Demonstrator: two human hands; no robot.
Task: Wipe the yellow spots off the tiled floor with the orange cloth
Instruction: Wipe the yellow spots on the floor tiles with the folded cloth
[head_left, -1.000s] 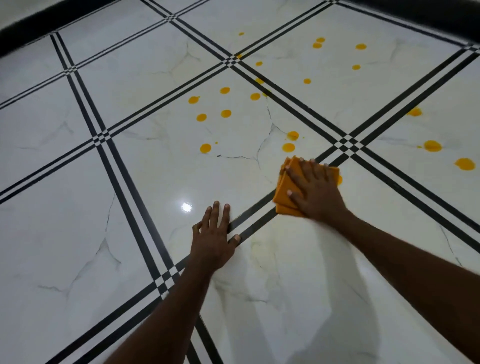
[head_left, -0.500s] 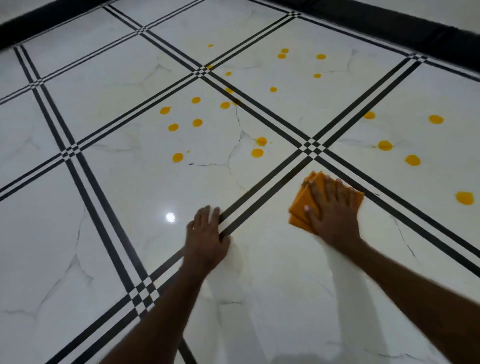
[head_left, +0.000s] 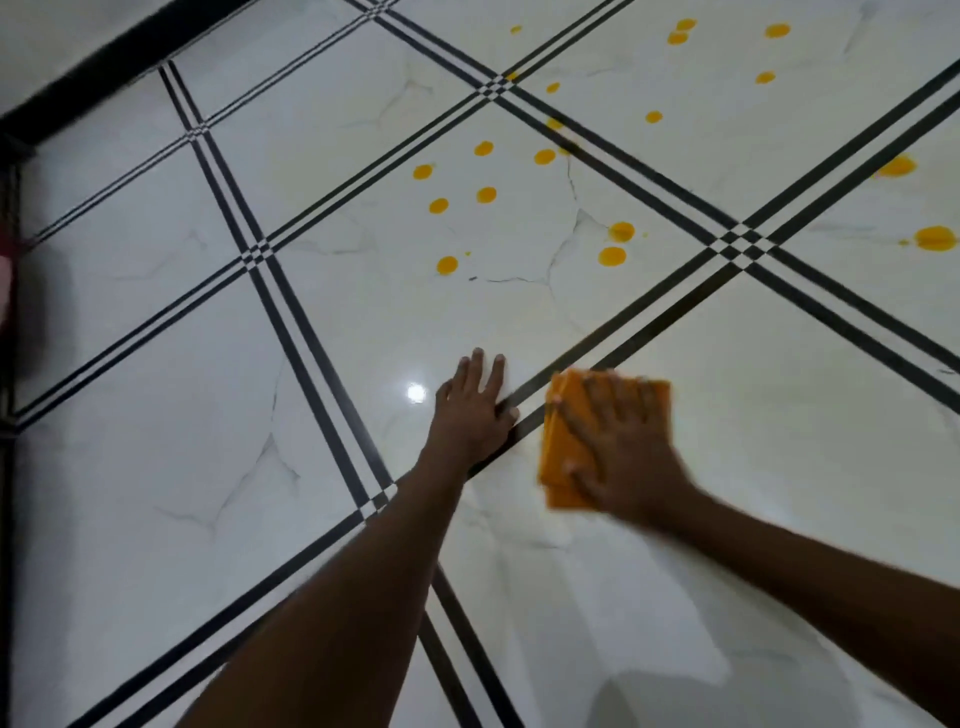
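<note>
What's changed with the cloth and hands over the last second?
The right hand, pressing flat on the folded orange cloth, slid it back toward the person, away from the black tile-border crossing and close beside the left hand. The view is now blurred by motion. The left hand stays flat on the white tiled floor at the black stripe; the yellow spots further out remain unwiped.

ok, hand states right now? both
Left hand: open, flat on the tiled floor, holding nothing.
Right hand: open, fingers spread, pressing the orange cloth to the floor.
</note>
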